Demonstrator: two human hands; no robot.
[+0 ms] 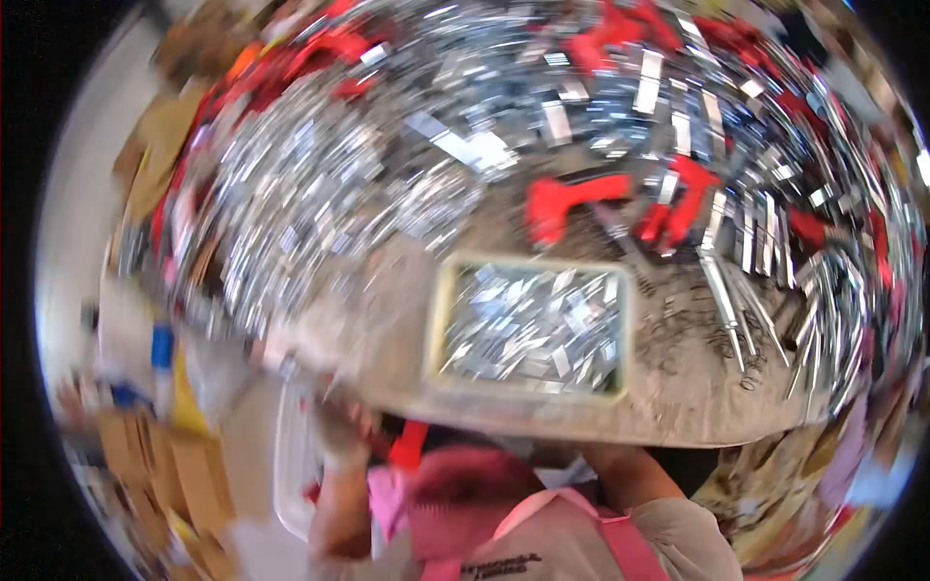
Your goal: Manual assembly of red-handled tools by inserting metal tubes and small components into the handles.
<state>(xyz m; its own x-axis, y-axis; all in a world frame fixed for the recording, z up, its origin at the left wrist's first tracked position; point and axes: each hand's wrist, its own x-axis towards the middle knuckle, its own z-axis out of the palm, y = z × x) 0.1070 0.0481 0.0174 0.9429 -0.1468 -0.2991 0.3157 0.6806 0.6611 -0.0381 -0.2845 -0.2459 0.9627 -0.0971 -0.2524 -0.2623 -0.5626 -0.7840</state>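
My left hand [341, 426] is at the table's near edge on the left, smeared by motion, so its fingers do not show clearly. It is beside a white plastic bin [283, 484], and a red piece [409, 445] shows just to its right. I cannot make out whether the hand holds anything. My right forearm [630, 474] reaches to the table's near edge, where the hand is hidden. In front of me stands a pale-rimmed rectangular tray [436, 329] filled with small shiny metal pieces [538, 329].
Heaps of silvery metal parts [300, 184] cover the left and far side of the wooden table [373, 290]. Red curved handle-like parts [567, 201] lie beyond the tray. Long metal rods [722, 295] lie at the right. Cardboard boxes [189, 470] are on the floor at left.
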